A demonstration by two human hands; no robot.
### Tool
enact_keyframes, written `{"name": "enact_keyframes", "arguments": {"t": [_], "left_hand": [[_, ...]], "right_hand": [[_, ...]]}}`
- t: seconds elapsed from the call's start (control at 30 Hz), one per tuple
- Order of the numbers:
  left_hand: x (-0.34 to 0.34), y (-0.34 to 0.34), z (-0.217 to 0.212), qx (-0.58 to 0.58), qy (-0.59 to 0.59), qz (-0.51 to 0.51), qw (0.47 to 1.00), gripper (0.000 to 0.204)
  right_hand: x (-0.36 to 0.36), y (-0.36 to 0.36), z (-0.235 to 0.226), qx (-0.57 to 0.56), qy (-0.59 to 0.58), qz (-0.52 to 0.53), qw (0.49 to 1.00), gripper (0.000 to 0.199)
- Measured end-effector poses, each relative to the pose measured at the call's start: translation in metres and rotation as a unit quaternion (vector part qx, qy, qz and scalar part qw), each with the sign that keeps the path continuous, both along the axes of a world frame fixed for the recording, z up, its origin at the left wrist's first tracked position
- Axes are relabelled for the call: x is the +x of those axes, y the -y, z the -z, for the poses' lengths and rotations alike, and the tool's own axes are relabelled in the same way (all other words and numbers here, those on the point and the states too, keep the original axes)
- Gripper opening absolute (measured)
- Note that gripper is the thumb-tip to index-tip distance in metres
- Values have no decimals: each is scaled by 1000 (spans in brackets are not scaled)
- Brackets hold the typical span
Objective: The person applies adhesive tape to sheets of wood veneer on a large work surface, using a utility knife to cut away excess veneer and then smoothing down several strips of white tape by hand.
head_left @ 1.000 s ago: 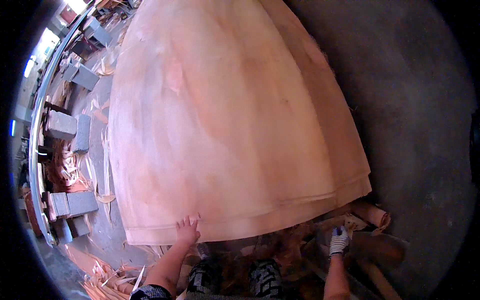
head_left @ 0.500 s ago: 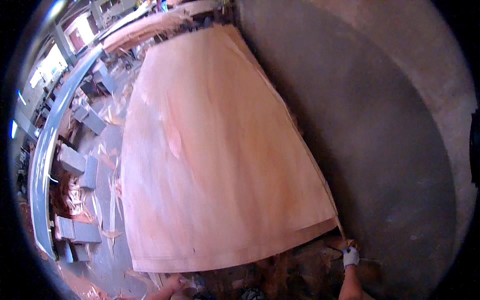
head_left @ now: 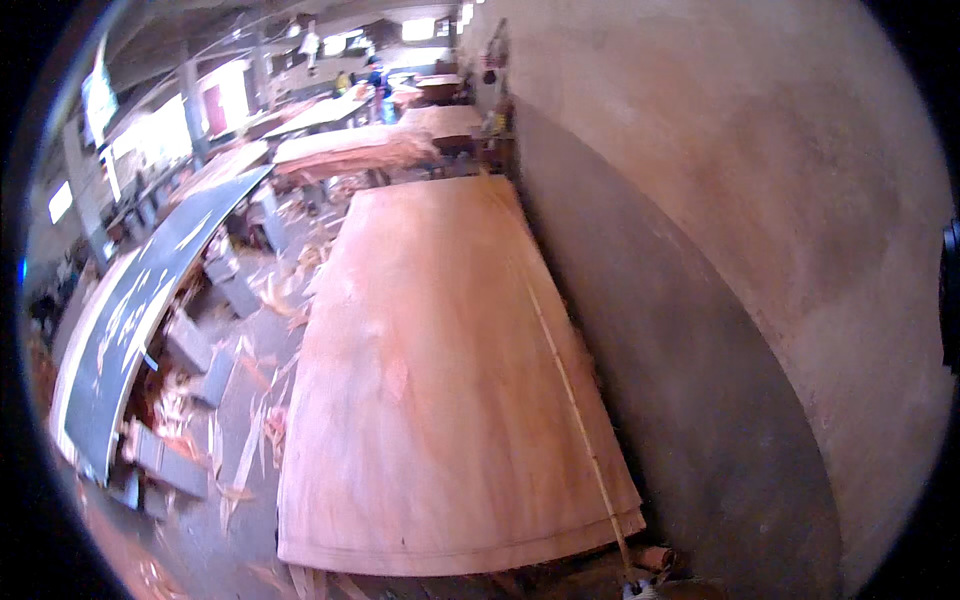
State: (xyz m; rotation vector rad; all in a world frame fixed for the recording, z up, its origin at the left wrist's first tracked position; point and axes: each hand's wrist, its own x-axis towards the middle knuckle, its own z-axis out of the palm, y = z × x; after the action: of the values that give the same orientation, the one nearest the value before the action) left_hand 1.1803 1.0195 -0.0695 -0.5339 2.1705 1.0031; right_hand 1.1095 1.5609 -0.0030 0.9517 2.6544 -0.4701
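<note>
A large stack of thin wooden veneer sheets (head_left: 430, 380), pinkish tan, stretches away in front of me. A long thin stick (head_left: 571, 392) lies over or just above its right part, running from the near right corner toward the far end; whether it touches the top sheet I cannot tell. At the lower edge of the picture, my right hand (head_left: 638, 591) in a white glove is closed on the near end of the stick. Only the top of that hand shows. My left hand is out of the picture.
A bare wall (head_left: 700, 400) runs close along the stack's right side. To the left, a long dark panel (head_left: 150, 300) rests on grey blocks (head_left: 165, 460). Veneer scraps (head_left: 240, 470) litter the floor between. Farther off stand another veneer stack (head_left: 350, 150) and a person (head_left: 380, 85).
The view has tilted up, showing more of the room. The stick has come from the stack's right edge onto or over its top. My left hand has left the picture.
</note>
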Motion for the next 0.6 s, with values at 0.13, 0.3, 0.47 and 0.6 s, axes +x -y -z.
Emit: {"name": "enact_keyframes", "arguments": {"t": [0.13,0.3,0.47,0.6], "left_hand": [[38,-3,20,39,-44,-12,998,40],[71,8,22,59,-22,0,998,42],[144,82,71,43,-44,-37,997,37],[189,172,41,-31,-84,-93,992,27]], "right_hand": [[8,-36,55,85,-36,-11,996,41],[-34,20,17,103,-131,-83,982,33],[-67,151,13,-175,-246,-68,951,21],[-81,335,-34,-385,-247,1,889,18]]}}
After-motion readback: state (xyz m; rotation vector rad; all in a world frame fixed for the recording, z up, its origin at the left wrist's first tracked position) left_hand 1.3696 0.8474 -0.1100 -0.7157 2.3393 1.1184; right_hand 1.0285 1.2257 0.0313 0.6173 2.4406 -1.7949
